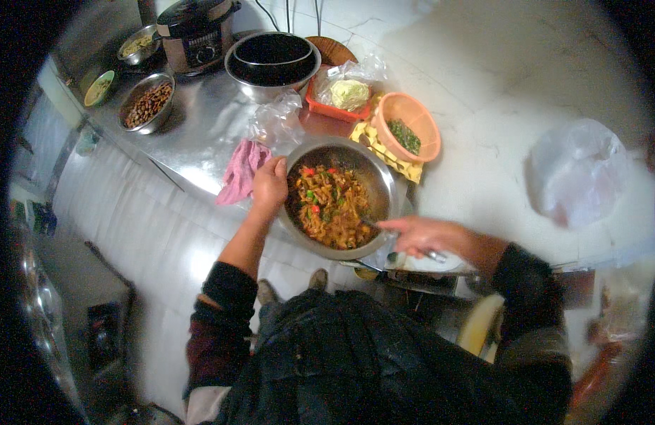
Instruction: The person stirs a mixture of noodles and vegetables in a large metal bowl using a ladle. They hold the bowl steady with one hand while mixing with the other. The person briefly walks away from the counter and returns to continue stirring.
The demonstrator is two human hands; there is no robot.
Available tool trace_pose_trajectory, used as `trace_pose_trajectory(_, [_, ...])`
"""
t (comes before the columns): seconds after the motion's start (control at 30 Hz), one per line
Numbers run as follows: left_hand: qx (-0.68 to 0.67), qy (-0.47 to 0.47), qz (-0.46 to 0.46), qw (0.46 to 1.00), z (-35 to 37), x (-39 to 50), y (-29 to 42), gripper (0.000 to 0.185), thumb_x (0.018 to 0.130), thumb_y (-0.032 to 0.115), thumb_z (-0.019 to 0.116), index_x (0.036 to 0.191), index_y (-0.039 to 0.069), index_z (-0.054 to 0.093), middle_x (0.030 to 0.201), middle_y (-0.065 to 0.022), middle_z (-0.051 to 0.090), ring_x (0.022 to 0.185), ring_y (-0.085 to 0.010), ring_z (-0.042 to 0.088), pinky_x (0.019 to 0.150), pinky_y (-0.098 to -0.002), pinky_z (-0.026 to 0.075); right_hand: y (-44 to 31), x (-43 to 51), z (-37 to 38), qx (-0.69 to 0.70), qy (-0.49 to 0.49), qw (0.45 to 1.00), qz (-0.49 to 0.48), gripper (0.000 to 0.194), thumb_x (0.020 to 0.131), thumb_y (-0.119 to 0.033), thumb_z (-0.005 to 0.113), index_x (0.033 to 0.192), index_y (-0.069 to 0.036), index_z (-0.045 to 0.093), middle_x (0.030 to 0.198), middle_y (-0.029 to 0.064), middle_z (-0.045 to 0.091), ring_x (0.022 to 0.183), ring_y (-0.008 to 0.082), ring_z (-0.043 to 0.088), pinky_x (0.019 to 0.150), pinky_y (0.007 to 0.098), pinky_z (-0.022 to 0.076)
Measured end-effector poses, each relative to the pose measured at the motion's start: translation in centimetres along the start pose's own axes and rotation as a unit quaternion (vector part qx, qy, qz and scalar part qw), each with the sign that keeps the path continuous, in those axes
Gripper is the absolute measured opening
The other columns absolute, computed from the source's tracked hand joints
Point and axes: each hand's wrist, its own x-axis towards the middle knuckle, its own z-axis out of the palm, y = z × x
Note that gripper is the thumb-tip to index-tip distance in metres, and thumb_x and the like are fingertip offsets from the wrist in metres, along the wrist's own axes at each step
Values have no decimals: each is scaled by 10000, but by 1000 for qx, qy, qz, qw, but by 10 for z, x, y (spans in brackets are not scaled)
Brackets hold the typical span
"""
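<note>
My left hand (270, 184) grips the left rim of a large stainless steel bowl (384, 186), thumb over the edge. Inside lies a cooked mix (332, 210) of browned pieces with bits of red and green pepper. At the bowl's lower right, my right hand (420, 236) is closed around the metal handle of a utensil (436, 256), whose far end reaches into the food and is hidden there. A pink cloth (241, 172) lies beside my left hand, and a crumpled clear plastic bag (277, 119) is just beyond the bowl.
Behind the bowl are a red basket (338, 112) with cabbage, an orange colander (431, 127) of chopped greens on a yellow egg tray (378, 146), and nested metal bowls (272, 90). An electric cooker (192, 48) and a bowl of brown pieces (148, 103) stand at the far left.
</note>
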Motion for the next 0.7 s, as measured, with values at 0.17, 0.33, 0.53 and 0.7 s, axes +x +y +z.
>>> trace_pose_trajectory(0.17, [27, 12, 10, 1000, 2, 2, -4, 319, 1009, 275, 583, 1151, 23, 716, 1017, -241, 725, 956, -382, 706, 869, -420, 529, 23, 6, 29, 115, 3, 992, -56, 860, 922, 14, 572, 1640, -147, 127, 610, -32, 500, 451, 87, 480, 412, 256, 419])
trace_pose_trajectory(0.33, [-49, 19, 11, 999, 7, 0, -4, 336, 1015, 276, 583, 1123, -15, 713, 948, -208, 736, 885, -304, 700, 843, -388, 524, 37, -20, 39, 188, 20, 979, -80, 839, 932, 23, 553, 1639, -152, 135, 633, -27, 491, 456, 88, 480, 415, 265, 443])
trace_pose_trajectory(0.53, [-89, 10, -82, 993, -3, -9, -4, 408, 1032, 317, 577, 923, -62, 681, 743, -80, 619, 722, -144, 528, 676, -340, 456, 37, -50, 50, 174, 74, 979, -79, 816, 928, 7, 571, 1629, -179, 197, 642, -7, 494, 469, 95, 479, 416, 278, 443])
trace_pose_trajectory(0.7, [-198, 30, -113, 973, -7, -60, -17, 371, 1059, 281, 517, 876, -23, 627, 748, -17, 540, 743, -117, 474, 635, -323, 423, 29, -72, 61, 66, 129, 987, -71, 816, 930, 4, 570, 1632, -189, 199, 702, 8, 533, 479, 90, 490, 420, 269, 457])
